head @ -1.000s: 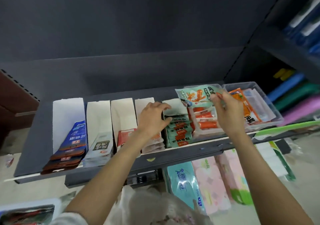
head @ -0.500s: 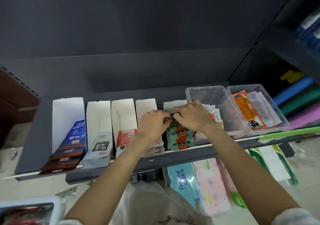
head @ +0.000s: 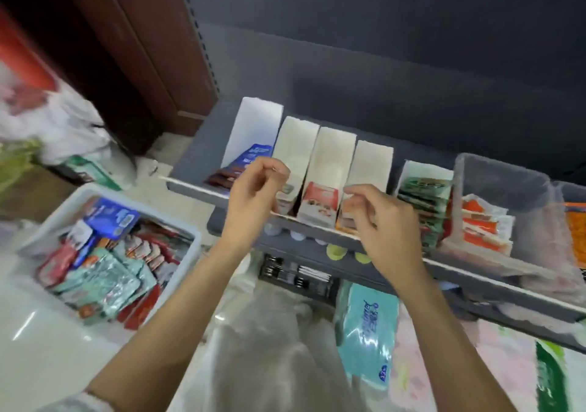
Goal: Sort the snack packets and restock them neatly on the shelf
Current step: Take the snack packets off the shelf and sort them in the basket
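Both hands (head: 253, 189) (head: 380, 218) loosely curled, holding nothing, glossy teal, red, blue snack packets (head: 104, 262) heaped in white bin (head: 41, 221)

Grey shelf (head: 190, 170) is carrying white paper dividers (head: 336, 151) holding snack packets (head: 320, 201) — clear plastic bins (head: 501, 186) sitting toward 3 o'clock. Floor (head: 41, 342) is bearing a white crate (head: 76, 199) at 9 o'clock — mixed packets inside.

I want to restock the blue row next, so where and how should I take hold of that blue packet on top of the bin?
The blue packet lies nearly flat on top of the pile in the white bin, nothing over it. Come from above with the left hand, the nearer of the two hands, and pinch its raised upper edge, thumb on top, fingers underneath.
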